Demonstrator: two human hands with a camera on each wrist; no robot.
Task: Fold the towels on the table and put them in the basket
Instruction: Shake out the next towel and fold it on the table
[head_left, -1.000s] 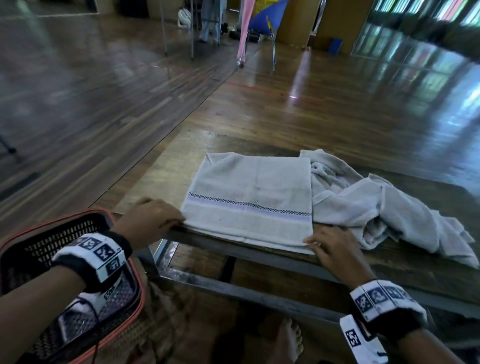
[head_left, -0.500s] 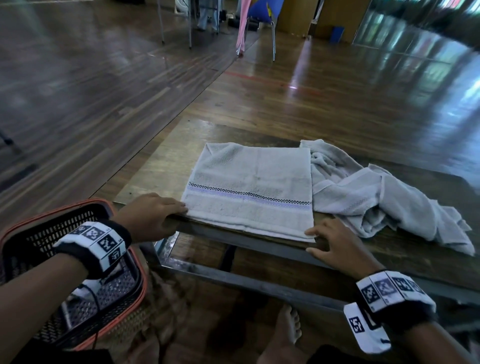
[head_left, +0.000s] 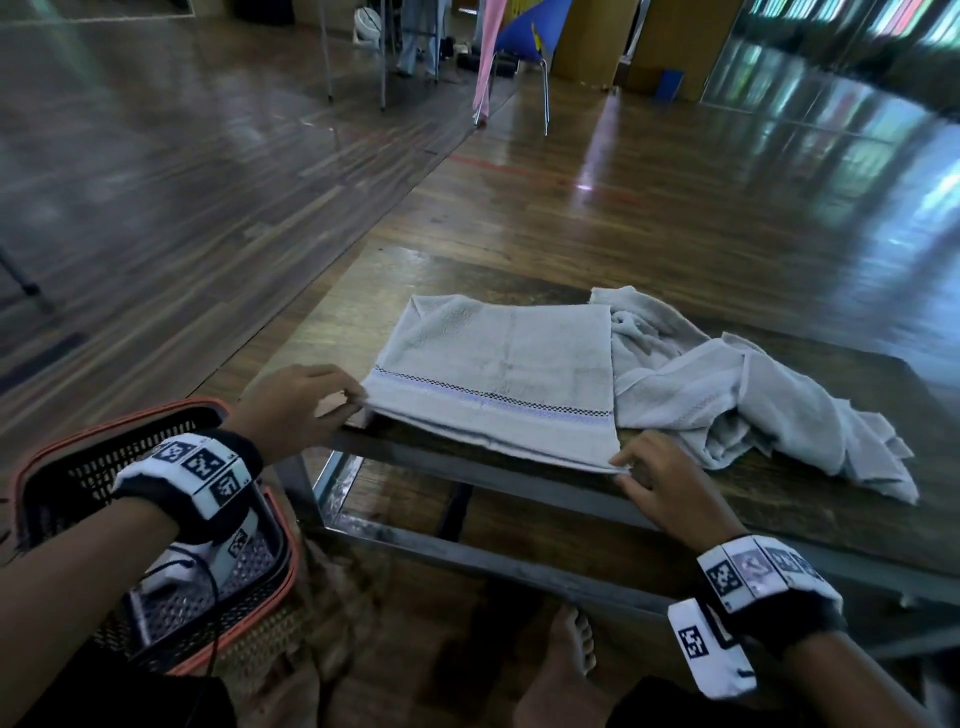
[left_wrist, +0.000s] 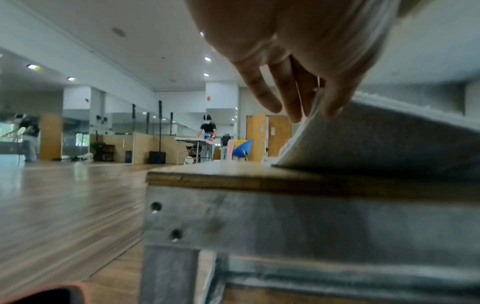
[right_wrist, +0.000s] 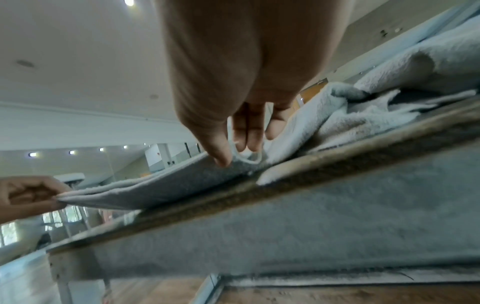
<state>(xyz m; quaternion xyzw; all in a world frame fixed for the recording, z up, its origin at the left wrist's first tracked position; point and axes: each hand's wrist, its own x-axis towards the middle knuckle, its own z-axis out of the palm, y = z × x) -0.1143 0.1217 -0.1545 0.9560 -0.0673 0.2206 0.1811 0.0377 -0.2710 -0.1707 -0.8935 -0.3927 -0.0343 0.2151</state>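
A pale grey folded towel (head_left: 498, 374) with a checked stripe lies on the wooden table (head_left: 332, 322), its near edge lifted slightly off the table's front edge. My left hand (head_left: 311, 405) pinches its near left corner (left_wrist: 315, 111). My right hand (head_left: 660, 478) pinches the near right corner (right_wrist: 241, 156) between thumb and fingers. A second grey towel (head_left: 737, 395) lies crumpled on the table to the right, touching the folded one. The orange-rimmed black mesh basket (head_left: 156, 426) stands on the floor at the left, below my left wrist.
The table has a metal frame (head_left: 467, 483) and lower rail under its front edge. My bare foot (head_left: 566, 665) is on the floor beneath. A chair (head_left: 519, 57) and other people stand far off across the wooden floor.
Both hands went from resting beside the towel's near corners to pinching them. The towel's near edge has risen a little from the table. The head view has tilted down slightly.
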